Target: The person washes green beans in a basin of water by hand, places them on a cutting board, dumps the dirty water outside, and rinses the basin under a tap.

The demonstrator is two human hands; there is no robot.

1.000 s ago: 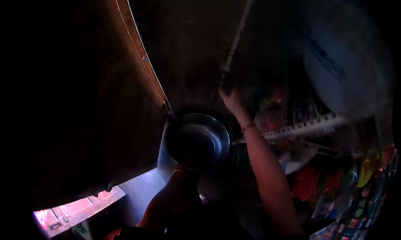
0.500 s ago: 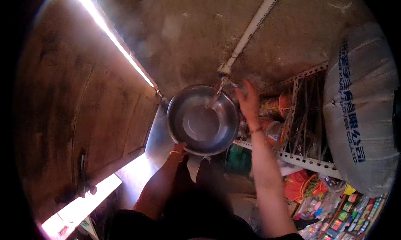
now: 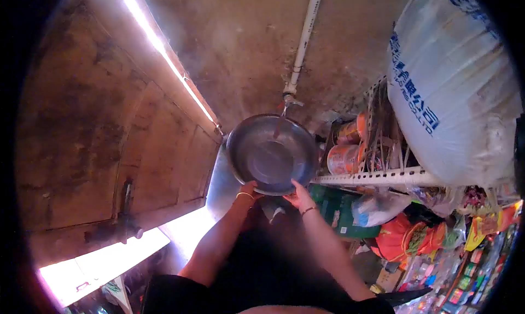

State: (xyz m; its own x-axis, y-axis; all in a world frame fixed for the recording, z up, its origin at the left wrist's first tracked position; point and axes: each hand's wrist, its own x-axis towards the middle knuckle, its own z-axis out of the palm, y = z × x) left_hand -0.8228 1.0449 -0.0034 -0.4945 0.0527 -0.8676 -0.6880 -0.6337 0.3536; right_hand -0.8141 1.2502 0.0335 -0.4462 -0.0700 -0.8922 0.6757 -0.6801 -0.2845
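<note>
A round metal basin (image 3: 270, 160) is held out in front of me, its inside facing up. My left hand (image 3: 249, 190) grips the near rim left of the middle, with the thumb over the edge. On the same rim, a little to the right, my right hand (image 3: 298, 196) holds on too, its thumb on top and the other fingers mostly hidden below. Just past the far rim is a tap (image 3: 290, 102) at the lower end of a white pipe (image 3: 304, 40). Whether the basin holds water I cannot tell.
A wooden door (image 3: 104, 144) stands at the left, bright light along its edges. On the right, a perforated metal rack (image 3: 383, 177) holds tubs (image 3: 343, 159) and a big white sack (image 3: 454, 90). Below it are a green crate (image 3: 340, 213) and a red bag (image 3: 392, 238).
My right hand has come down from beside the tap to the basin's near rim. My left hand stays on the rim. The view has shifted, showing more of the rack and sack.
</note>
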